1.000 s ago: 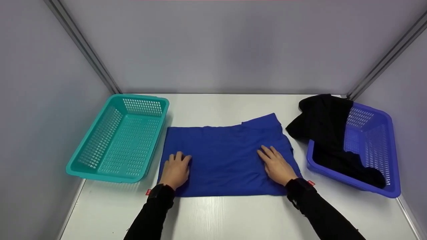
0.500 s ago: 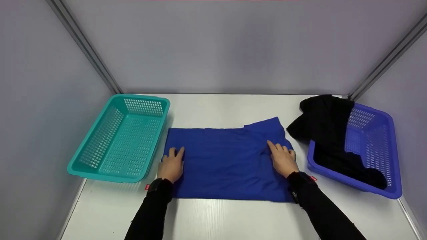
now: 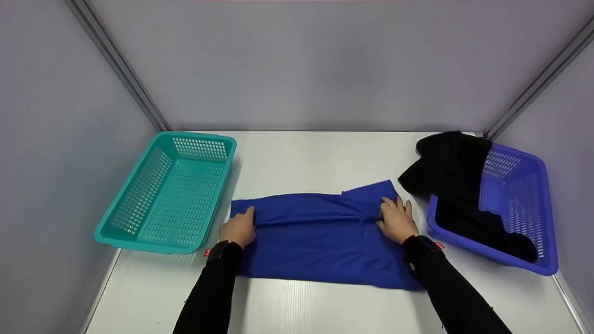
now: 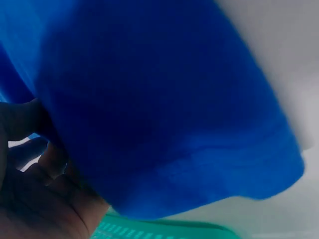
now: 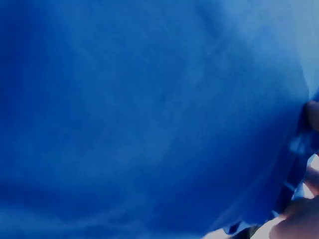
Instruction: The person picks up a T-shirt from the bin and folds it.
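A blue shirt (image 3: 306, 246) lies folded on the white table, with a raised crease running across it between the two hands. At its left end my left hand (image 3: 238, 228) pinches the cloth. In the left wrist view the thumb of my left hand (image 4: 45, 189) lies on one side of the blue shirt (image 4: 169, 109) and the fingers on the other. Near the right end, my right hand (image 3: 398, 221) grips a bunched bit of the shirt. The right wrist view is mostly filled by the blue shirt (image 5: 149, 109), with fingertips (image 5: 313, 115) at its right edge.
A teal basket (image 3: 104, 234) with nothing in it stands on the left. At the right, a purple basket (image 3: 547, 222) has a black garment (image 3: 452, 171) in it, hanging over its rim. Grey walls (image 3: 297, 65) bound the table (image 3: 287, 306) at the back and sides.
Both hands have gone from resting flat on the shirt to gripping it. The shirt's far edge has come nearer, and a crease has risen across it.
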`<state>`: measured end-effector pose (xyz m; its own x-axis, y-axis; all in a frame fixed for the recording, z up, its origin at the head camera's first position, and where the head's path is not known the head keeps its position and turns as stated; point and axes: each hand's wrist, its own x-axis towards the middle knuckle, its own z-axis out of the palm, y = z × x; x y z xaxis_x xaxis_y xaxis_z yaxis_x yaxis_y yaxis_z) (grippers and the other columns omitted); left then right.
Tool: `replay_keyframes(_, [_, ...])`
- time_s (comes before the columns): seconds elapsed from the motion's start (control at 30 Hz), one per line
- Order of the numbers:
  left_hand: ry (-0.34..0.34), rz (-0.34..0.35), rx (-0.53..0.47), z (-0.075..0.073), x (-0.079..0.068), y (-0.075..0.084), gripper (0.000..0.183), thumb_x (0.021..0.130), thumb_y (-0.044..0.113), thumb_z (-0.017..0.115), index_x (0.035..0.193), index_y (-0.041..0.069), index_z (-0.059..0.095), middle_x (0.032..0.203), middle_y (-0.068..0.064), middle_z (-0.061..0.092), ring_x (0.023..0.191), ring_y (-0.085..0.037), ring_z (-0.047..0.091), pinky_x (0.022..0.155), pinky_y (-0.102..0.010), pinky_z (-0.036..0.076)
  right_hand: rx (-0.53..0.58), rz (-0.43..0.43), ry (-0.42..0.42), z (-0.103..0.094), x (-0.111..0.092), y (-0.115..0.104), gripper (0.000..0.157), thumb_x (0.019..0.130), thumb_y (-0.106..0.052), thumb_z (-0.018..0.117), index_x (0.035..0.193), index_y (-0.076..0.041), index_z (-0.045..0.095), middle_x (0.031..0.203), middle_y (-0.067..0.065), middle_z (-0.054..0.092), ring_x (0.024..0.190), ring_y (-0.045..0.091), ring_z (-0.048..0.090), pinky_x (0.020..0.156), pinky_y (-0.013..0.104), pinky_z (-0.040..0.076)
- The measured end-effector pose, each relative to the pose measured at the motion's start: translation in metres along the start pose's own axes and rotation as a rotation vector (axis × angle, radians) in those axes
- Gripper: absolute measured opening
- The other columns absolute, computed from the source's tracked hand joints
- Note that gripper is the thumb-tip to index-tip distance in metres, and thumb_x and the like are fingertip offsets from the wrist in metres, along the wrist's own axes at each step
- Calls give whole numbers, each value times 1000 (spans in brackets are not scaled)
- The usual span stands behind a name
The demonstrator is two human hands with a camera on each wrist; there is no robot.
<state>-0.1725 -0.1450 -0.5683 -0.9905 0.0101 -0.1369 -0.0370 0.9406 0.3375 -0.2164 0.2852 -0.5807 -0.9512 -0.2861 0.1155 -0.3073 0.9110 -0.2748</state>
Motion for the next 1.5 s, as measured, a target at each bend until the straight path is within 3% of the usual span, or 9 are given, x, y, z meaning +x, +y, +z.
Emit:
replay_keyframes(0.17, [113, 53, 25, 1, -3, -1, 30, 95, 4, 68, 125, 5, 66, 122, -30, 58, 81, -45, 69, 67, -60, 57, -33, 58, -22, -5, 3, 0, 47, 84, -13, 83, 123, -1, 58, 121, 24, 62, 117, 51, 56, 110, 84, 5])
replay_keyframes(0.3, [141, 70, 52, 2, -3, -3, 24, 91, 8, 77, 112, 3, 68, 132, -25, 48, 74, -41, 67, 62, -57, 57, -59, 116, -109, -13, 7, -4, 80, 87, -15, 78, 155, 1, 40, 136, 32, 57, 128, 57, 46, 110, 84, 5])
replay_keyframes(0.5, [115, 98, 71, -2, -3, -4, 23, 88, 8, 78, 105, -1, 64, 98, -19, 58, 75, -42, 66, 63, -58, 56, -113, 151, -160, -21, 14, -10, 48, 85, -16, 75, 126, 7, 61, 115, 32, 59, 119, 56, 47, 106, 85, 14])
replay_keyframes(0.7, [43, 49, -39, -6, 1, -4, 41, 96, 21, 68, 130, 3, 55, 112, -21, 58, 84, -42, 66, 74, -58, 55, -11, 117, -182, -24, 18, -6, 43, 87, -29, 69, 118, 1, 65, 130, 31, 50, 134, 58, 34, 109, 85, 8])
replay_keyframes(0.87, [147, 64, -4, -11, 3, -2, 18, 97, 4, 60, 112, -4, 64, 104, -22, 60, 79, -44, 67, 69, -58, 56, 131, 188, -198, -30, 25, -3, 56, 106, -49, 46, 119, 1, 68, 146, 29, 51, 146, 60, 25, 110, 84, 6])
replay_keyframes(1.0, [262, 90, 74, -12, 4, -2, 3, 92, -1, 62, 89, -1, 62, 92, -19, 57, 70, -43, 65, 58, -58, 54, 93, 205, -126, -30, 28, -2, 30, 109, -22, 46, 117, 2, 64, 123, 28, 65, 126, 55, 52, 108, 80, 23])
replay_keyframes(1.17, [352, 127, 111, -14, 5, -1, 5, 92, 1, 62, 89, -1, 64, 91, -21, 60, 79, -43, 64, 59, -57, 55, 9, 197, -165, -30, 25, -4, 34, 98, 0, 48, 131, 0, 60, 124, 33, 54, 120, 57, 46, 100, 76, 32])
replay_keyframes(1.37, [431, 200, 216, -15, 9, -4, 2, 87, -1, 67, 84, -1, 67, 87, -20, 61, 90, -43, 58, 71, -53, 52, -97, 80, 31, -22, 25, 1, 5, 91, 0, 62, 95, 2, 64, 103, 27, 53, 109, 55, 49, 100, 79, 30])
replay_keyframes(1.5, [475, 234, 206, -19, 8, -4, 3, 90, 2, 68, 89, -2, 67, 94, -20, 60, 100, -45, 57, 81, -55, 50, -76, -58, 252, -27, 29, 2, 12, 88, 1, 68, 93, 3, 57, 110, 26, 54, 111, 53, 51, 109, 73, 31])
